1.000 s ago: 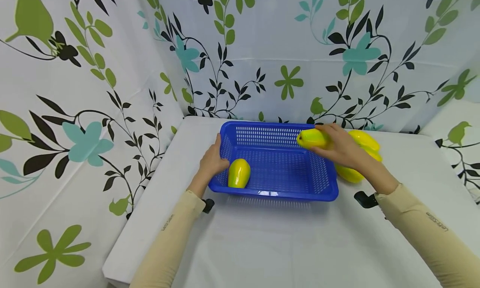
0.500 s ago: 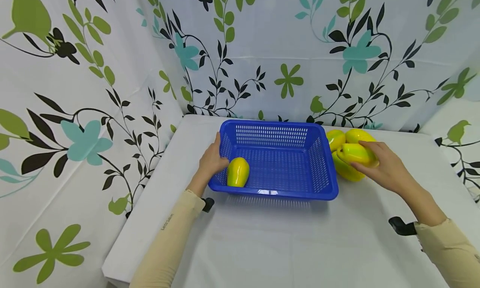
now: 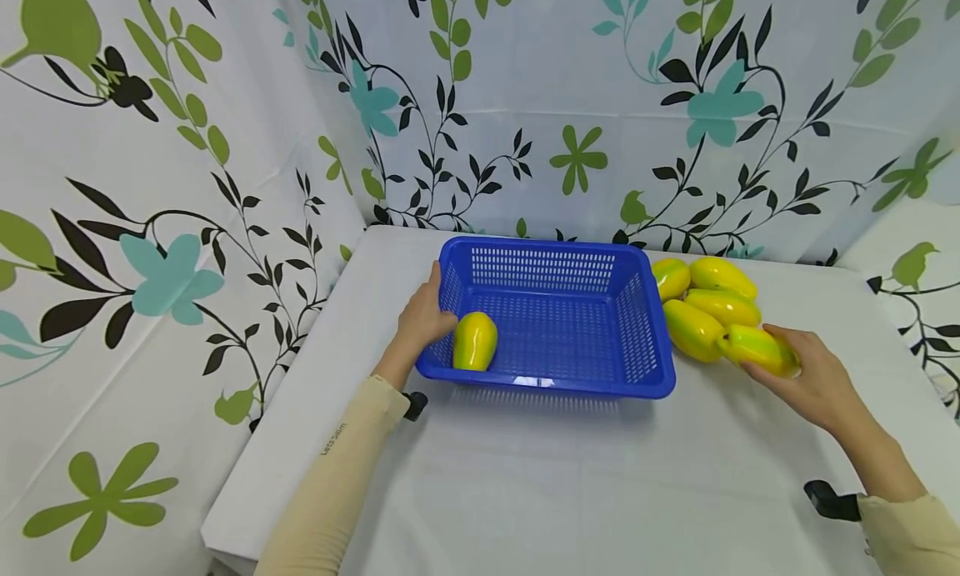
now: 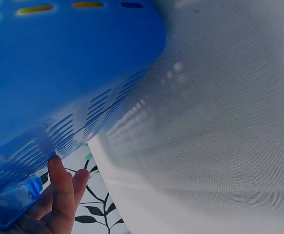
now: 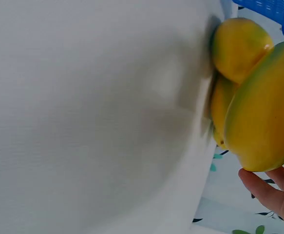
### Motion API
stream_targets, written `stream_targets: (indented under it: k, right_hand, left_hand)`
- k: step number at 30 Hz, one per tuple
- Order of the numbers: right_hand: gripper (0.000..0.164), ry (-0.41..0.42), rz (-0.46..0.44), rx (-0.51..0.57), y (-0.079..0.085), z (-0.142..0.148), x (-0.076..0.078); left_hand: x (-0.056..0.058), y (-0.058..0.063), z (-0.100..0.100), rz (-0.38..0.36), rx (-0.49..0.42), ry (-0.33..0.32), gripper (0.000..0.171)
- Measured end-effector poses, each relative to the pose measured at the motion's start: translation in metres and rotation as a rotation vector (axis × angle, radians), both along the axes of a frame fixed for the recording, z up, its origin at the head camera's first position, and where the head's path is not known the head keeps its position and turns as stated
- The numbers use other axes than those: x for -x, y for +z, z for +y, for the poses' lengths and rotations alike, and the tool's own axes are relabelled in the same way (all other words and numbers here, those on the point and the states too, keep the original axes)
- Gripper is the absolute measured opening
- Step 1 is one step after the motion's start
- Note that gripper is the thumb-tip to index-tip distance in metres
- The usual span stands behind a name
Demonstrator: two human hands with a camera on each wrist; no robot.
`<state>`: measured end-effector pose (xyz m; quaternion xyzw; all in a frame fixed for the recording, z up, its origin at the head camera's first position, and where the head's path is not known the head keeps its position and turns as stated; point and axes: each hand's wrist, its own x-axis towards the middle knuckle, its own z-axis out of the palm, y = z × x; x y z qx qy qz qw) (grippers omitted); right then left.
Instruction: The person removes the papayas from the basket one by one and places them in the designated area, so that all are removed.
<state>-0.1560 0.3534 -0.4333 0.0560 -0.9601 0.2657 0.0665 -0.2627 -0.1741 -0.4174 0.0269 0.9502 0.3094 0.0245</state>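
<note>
My left hand (image 3: 423,313) grips the left rim of a blue plastic basket (image 3: 547,384), thumb over the edge and fingers along the outside; in the left wrist view those fingers (image 4: 63,195) reach up beside the slotted wall. Inside the basket, at its front left corner, is one yellow mango (image 3: 475,343). To the right of the basket, my right hand (image 3: 813,380) holds a yellow-green mango (image 3: 759,348) between thumb and fingers. The right wrist view shows this held mango (image 5: 263,112) large, overlapping others behind it.
Several more mangoes lie bunched against the basket's right side, among them a front one (image 3: 693,330) and a back one (image 3: 722,276). The white-covered table (image 3: 525,493) ends at a patterned curtain (image 3: 577,84) behind and on the left.
My right hand has carried its mango from over the basket's right rim out to the right and toward me, past the other mangoes. My left hand stays on the basket.
</note>
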Motion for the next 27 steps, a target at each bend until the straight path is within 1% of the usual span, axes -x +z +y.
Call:
stream_targets:
  k: [6,12,21,27]
  right_hand:
    - [0.067,-0.011,-0.007,-0.005,-0.012,0.007,-0.002]
    - [0.069,-0.013,-0.029,0.007,-0.02,0.009,-0.002]
    - [0.071,-0.02,-0.072,-0.01,-0.028,0.009,0.0]
    - [0.071,-0.004,-0.058,-0.025,-0.03,0.009,0.004]
  left_hand:
    - [0.0,-0.001,0.0,0.006,0.003,0.006,0.099]
    - [0.0,-0.001,0.0,0.012,0.002,0.003,0.098]
    - [0.0,-0.001,0.001,0.002,0.014,0.005,0.098]
    - [0.001,-0.002,0.001,0.002,0.013,0.013,0.098]
